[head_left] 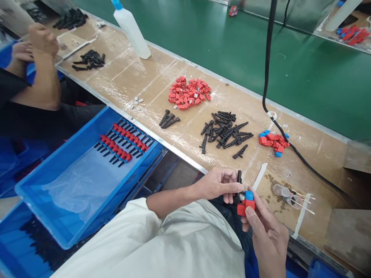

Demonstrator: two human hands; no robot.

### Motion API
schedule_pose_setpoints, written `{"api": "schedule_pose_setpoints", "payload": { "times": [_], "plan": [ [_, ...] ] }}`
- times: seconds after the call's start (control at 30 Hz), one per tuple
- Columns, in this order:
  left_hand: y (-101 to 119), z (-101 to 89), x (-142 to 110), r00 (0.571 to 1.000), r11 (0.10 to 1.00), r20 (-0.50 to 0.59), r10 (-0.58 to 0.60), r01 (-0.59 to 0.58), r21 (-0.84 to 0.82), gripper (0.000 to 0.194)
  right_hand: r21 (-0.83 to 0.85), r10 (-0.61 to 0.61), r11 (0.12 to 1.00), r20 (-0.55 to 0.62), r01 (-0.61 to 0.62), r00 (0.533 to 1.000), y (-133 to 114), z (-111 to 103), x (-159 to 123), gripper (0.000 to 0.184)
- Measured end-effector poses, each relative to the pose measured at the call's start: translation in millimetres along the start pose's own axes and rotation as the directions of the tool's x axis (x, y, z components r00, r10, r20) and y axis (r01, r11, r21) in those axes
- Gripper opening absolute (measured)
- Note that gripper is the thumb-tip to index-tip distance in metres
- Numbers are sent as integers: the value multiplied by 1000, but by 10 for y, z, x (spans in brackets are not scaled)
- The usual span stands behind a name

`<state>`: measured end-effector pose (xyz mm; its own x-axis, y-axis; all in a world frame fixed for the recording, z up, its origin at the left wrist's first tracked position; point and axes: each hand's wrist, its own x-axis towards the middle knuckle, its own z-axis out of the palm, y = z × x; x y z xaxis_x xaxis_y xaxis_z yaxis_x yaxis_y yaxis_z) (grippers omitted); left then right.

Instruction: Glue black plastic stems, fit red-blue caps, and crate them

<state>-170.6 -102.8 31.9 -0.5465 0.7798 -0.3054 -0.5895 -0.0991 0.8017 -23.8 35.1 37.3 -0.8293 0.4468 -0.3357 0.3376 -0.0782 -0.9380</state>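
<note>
L hand (217, 186) pinched a blk plastic stick (239, 177); R hand (268, 229) pinched a red/blue block (249, 202) btwn thumb & fingers, just beside it, contact unclear. Both were at the table (130, 83) edge, w/ a blk stick pile (224, 130) beyond.

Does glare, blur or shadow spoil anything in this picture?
Head view: whitish glare streaks the bench; head view: the co-worker's hands at the left look soft; head view: the bench's far right falls into shadow; head view: the red-blue piece in the right hand reads clearly.
</note>
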Motion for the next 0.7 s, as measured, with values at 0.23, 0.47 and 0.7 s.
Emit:
{"api": "schedule_pose_setpoints", "payload": {
  "times": [0.23, 0.47, 0.7],
  "plan": [
    [20, -15, 37, 997, 995, 49, 64, -68, 74, 54, -265, -256, 930, 26, 253, 966, -56, 97, -57, 46],
    [-84, -4, 3, 989, 985, 38, 140, -143, 100, 51, -402, -485, 784, 78, 473, 871, -60, 203, -52, 50],
    [-71, 39, 29, 971, 974, 82, 223, -225, 14, 49, -97, -253, 959, 137, 268, 958, -61, 26, 72, 42]
  ]
}}
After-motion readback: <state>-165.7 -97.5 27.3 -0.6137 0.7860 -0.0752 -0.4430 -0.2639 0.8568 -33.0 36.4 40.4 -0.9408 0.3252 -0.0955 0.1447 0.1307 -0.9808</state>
